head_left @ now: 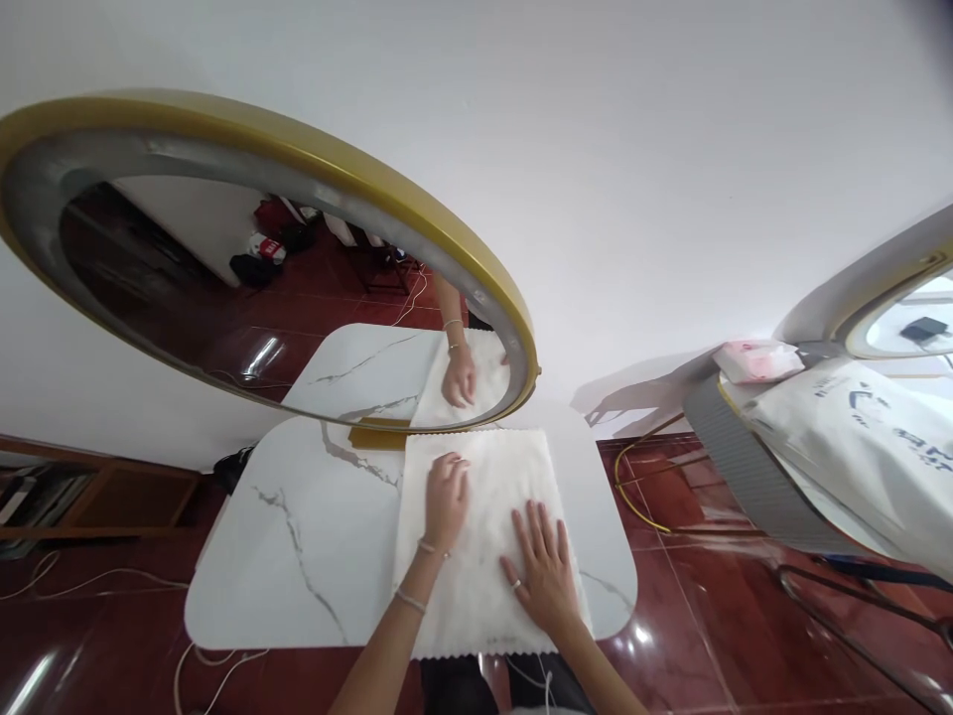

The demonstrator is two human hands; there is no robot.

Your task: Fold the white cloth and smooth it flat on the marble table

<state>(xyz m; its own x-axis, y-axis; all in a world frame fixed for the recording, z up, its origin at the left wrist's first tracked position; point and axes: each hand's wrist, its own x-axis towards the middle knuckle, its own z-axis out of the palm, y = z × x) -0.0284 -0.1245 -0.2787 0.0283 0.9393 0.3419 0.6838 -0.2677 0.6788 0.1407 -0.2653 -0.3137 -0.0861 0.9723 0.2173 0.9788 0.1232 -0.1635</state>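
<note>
A white cloth (498, 467) with zigzag-cut edges lies spread over the right half of a white marble table (298, 536). My left hand (445, 499) rests flat on the cloth's upper left part, fingers stretched toward the mirror. My right hand (545, 568) lies flat on the cloth lower down, fingers spread, a ring on one finger. Both wrists carry thin bracelets. Neither hand holds anything.
A big round gold-framed mirror (462, 248) leans on the white wall at the table's far edge and reflects the table and a hand. Dark red tiled floor surrounds the table, with cables at the left. A grey chair with a white bag (856, 447) stands at the right.
</note>
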